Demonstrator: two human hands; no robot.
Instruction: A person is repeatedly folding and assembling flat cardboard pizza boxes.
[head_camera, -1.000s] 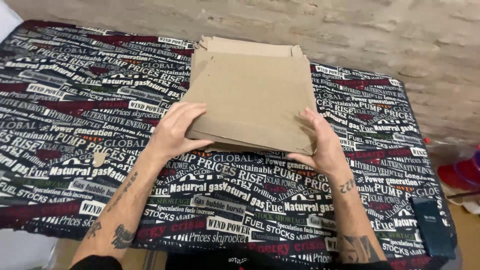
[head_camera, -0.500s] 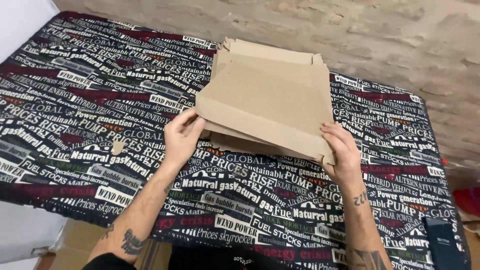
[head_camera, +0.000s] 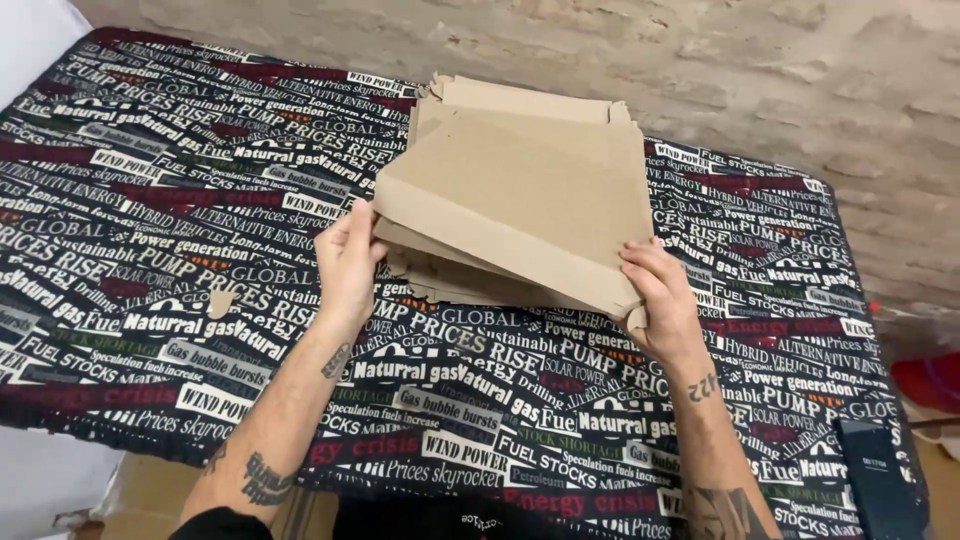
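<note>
Nearest the camera, the left hand (head_camera: 348, 265) and right hand (head_camera: 665, 300) each clasp a near corner of the flat brown cardboard sheet (head_camera: 520, 200), fingers curled around its edge. The sheet tilts above a stack of similar cardboard (head_camera: 450, 280) on the tabletop's black printed cloth (head_camera: 150, 200). Left of the sheet lies a small cardboard scrap (head_camera: 220, 302).

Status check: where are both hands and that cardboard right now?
Left hand grips top cardboard sheet at its near left corner. Right hand grips near right corner. Sheet tilted up off the stack. Small cardboard scrap lies apart, left.
</note>
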